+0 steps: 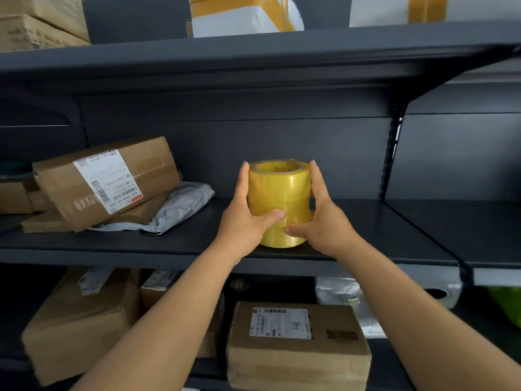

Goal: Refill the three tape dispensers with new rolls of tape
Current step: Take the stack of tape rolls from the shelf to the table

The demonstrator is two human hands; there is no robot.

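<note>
Dark metal shelving viewed from the head camera, described from left to right. At far left on the middle shelf (366,230), a brown cardboard parcel (107,179) bearing a white shipping label lies tilted on top of a flatter brown carton (132,214), with a crumpled grey mailer bag (183,206) tucked against their right side. Below them, on the lower shelf, a large blurred cardboard box (76,320) leans at an angle. At centre, the left hand (244,221) grips the left flank of a stack of yellow tape rolls (279,190), fingers extended up the side and thumb laid across the front. The stack stands upright on the middle shelf near its front edge, wrapped in clear film, with the hollow core of the top roll visible. The right hand (324,221) mirrors the grip on the right flank, its fingers running up the side and its thumb pressed against the lower front, just under the left thumb. Both forearms reach in from the bottom of the frame. Beneath the hands, on the lower shelf, a labelled brown box (298,348) sits upright. On the upper shelf, white packages banded with tan tape (242,15) stand above the stack and further right.
</note>
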